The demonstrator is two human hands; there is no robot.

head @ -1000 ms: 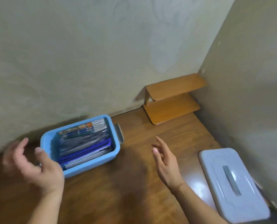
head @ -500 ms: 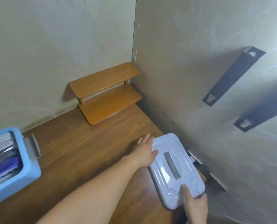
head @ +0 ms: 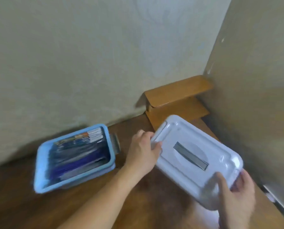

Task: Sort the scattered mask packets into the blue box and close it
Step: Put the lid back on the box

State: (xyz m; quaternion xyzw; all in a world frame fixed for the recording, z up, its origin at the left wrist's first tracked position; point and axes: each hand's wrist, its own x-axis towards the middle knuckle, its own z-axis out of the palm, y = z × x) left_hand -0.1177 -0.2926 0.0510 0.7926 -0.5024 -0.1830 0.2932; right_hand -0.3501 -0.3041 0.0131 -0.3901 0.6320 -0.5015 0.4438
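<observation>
Both hands hold the lid, a pale grey-white plastic one w/ a dark slot in its middle. It's tilted and raised off the table, over the right side near the back right corner. Left hand grips the lid's far left end, thumb curled over the top rim, other fingers hidden beneath. Right hand grips the near right end, thumb pressed across the top, fingers wrapped under the edge.

Blue box sits on the table toward the back edge, left of the lid & apart from it, close to the wall. Box is uncovered. Inside, mask packets stand packed in a row on edge, mostly dark blue & purple w/ white and orange printing on the ones nearest the wall; picture is blurred so can't count them. A grey latch sticks out from the box's right end, hanging outward.

Small wooden shelf w/ two levels sits in the back right corner where the two walls meet; the lid's far end overlaps its lower level in view. Table is dark brown wood, glossy, w/ a pale reflection just under the lid near the right edge.
</observation>
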